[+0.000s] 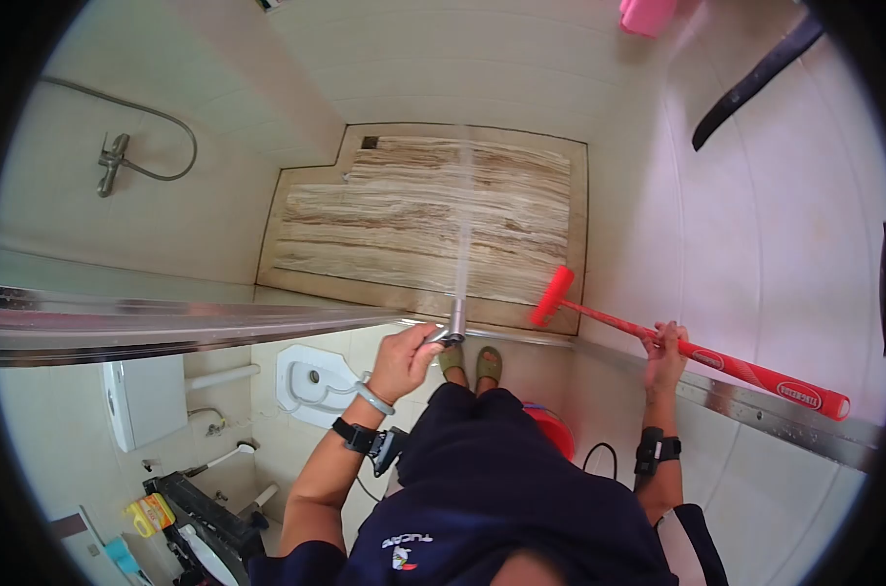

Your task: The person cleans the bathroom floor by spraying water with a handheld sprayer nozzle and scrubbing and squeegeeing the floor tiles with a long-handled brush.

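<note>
My left hand (406,361) is closed around the handle of a silver spray nozzle (458,317), held over the doorway sill. A straight jet of water (465,215) runs from it across the brown-streaked shower floor (394,215). My right hand (665,356) grips a red long-handled cleaning tool (731,366) along its shaft. The tool's short red head (552,296) points toward the shower floor's near right corner; whether it carries bristles or a blade I cannot make out.
A glass door's metal rail (189,330) lies left. My slippered feet (487,366) stand behind the sill, with a red bucket (550,430) at the right. A squat toilet (316,381) is at lower left. A wall tap (114,161) with hose sits upper left; a dark bar (755,83) juts upper right.
</note>
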Motion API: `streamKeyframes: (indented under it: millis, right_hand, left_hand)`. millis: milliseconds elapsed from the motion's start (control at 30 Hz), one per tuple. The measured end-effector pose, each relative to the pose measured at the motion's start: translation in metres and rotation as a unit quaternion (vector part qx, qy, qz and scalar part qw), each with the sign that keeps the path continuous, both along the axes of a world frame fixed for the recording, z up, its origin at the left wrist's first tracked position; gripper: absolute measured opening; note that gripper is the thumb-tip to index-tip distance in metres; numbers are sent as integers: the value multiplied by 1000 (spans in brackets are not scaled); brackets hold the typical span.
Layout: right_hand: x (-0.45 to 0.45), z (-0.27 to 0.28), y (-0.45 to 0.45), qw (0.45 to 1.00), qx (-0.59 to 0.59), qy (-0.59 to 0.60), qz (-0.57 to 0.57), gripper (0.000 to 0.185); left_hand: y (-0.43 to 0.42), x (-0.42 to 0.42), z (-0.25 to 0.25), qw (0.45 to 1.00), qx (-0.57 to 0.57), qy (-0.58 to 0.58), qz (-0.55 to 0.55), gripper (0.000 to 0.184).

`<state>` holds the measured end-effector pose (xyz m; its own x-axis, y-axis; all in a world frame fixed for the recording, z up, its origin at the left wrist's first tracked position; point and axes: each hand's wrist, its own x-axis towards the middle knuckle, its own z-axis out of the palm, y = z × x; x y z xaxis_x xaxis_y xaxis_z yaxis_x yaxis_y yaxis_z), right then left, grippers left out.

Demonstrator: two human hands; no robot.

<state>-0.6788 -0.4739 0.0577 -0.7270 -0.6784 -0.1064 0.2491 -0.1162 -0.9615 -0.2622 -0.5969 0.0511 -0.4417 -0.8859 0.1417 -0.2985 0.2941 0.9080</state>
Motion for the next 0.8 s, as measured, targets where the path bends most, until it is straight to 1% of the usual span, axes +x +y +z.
streamKeyframes:
  millis: [33, 100, 133, 200, 233, 267, 333, 367, 433, 500, 567, 600, 667, 700, 767, 800]
  right_hand:
    - [-3, -9, 2, 1000, 4, 10, -11, 22]
    - [-7, -12, 1, 1000, 8, 9, -6, 24]
    - [-8, -12, 2, 1000, 9, 10, -5, 24]
    - [-5, -9, 1, 1000, 18, 14, -4, 24]
    - [-1, -6, -1, 1000, 17, 13, 6, 24]
    - [1, -9, 0, 1000, 13, 20, -4, 24]
    - [5, -5, -2, 999, 23, 27, -17, 24]
    - [4, -4, -4, 999, 26, 24, -11, 24]
    - [7, -1, -7, 999, 24, 30, -5, 23]
    - [11, 5, -9, 999, 23, 27, -7, 22]
    - [12, 6, -12, 999, 25, 23, -9, 21]
    - [8, 3, -11, 999, 21, 23, -8, 21]
    - [-2, -5, -7, 1000, 13, 22, -15, 23]
    - [-5, -6, -6, 1000, 14, 19, -13, 23]
    - [-13, -10, 1, 999, -1, 41, -31, 23]
    - [-18, -11, 3, 999, -6, 39, -27, 24]
  left_hand:
    - [7, -1, -16, 1000, 11, -3, 3, 24]
    - [10, 4, -16, 999, 48, -14, 7, 26]
    - [14, 8, -21, 999, 48, -13, 15, 26]
    - [27, 17, -37, 985, 164, -48, -1, 27]
    - [37, 22, -45, 985, 164, -47, 8, 27]
    - [53, 25, -63, 984, 159, -54, 61, 27]
    - [62, 32, -62, 969, 173, -87, 153, 28]
    - [60, 33, -62, 967, 177, -90, 159, 28]
    - [53, 36, -62, 958, 129, -83, 244, 29]
    - [39, 35, -69, 952, 121, -100, 263, 31]
    - [19, 35, -75, 934, 110, -158, 300, 33]
    - [9, 36, -80, 932, 111, -159, 308, 33]
    - [-12, 38, -88, 897, 109, -214, 370, 34]
    - [-24, 38, -83, 896, 109, -217, 373, 34]
    - [-40, 38, -69, 880, 43, -228, 415, 32]
    - [-46, 40, -69, 880, 16, -221, 419, 31]
